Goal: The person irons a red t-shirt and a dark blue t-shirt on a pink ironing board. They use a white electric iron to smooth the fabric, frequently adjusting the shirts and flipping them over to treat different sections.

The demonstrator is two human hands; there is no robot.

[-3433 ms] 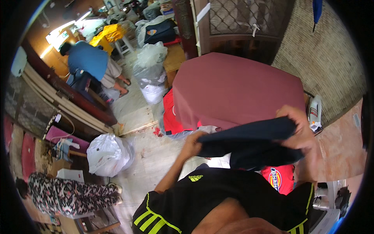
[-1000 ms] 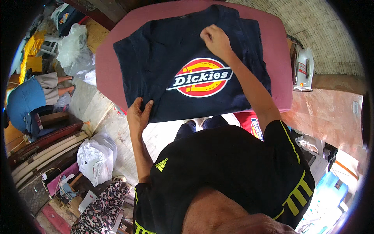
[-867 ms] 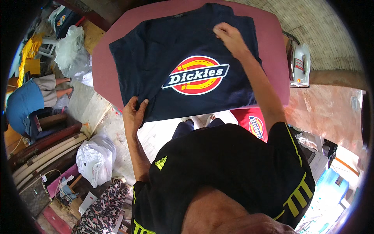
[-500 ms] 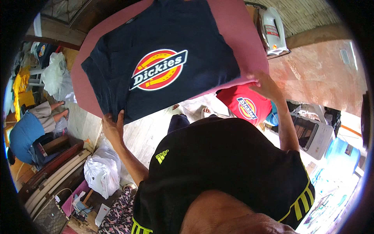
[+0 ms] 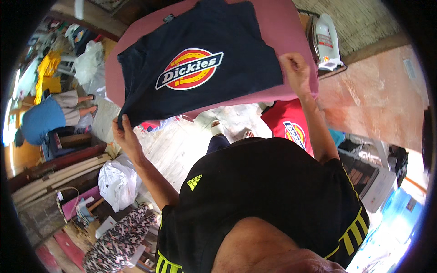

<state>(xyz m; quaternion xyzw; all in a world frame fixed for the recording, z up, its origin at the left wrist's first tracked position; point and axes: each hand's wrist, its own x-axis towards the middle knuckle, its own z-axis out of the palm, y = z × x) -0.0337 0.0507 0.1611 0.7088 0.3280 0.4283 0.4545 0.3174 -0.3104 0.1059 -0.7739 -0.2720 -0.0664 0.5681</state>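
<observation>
A dark navy T-shirt (image 5: 236,36) with a red, yellow and white logo lies face up across a pink padded board (image 5: 293,27). At its near left corner my left hand (image 5: 126,136) pinches the hem, drawing the cloth past the board's edge. My right hand (image 5: 297,70) is over the board, close against the shirt's right edge. Its fingers are curled, and whether they grip any cloth is hidden. Below the board, near my right forearm, hangs or lies a red shirt (image 5: 282,120) with a similar logo.
A white iron (image 5: 325,41) stands on a metal rest at the board's right end. On the left are a white plastic bag (image 5: 118,184) and a bent-over person in blue (image 5: 43,118). Someone in patterned trousers (image 5: 120,239) is at lower left. A blue container (image 5: 400,211) is at right.
My right hand has moved from the board's near edge up beside the shirt's right edge, its fingers curling. My left hand still pinches the hem. The view has shifted slightly.
</observation>
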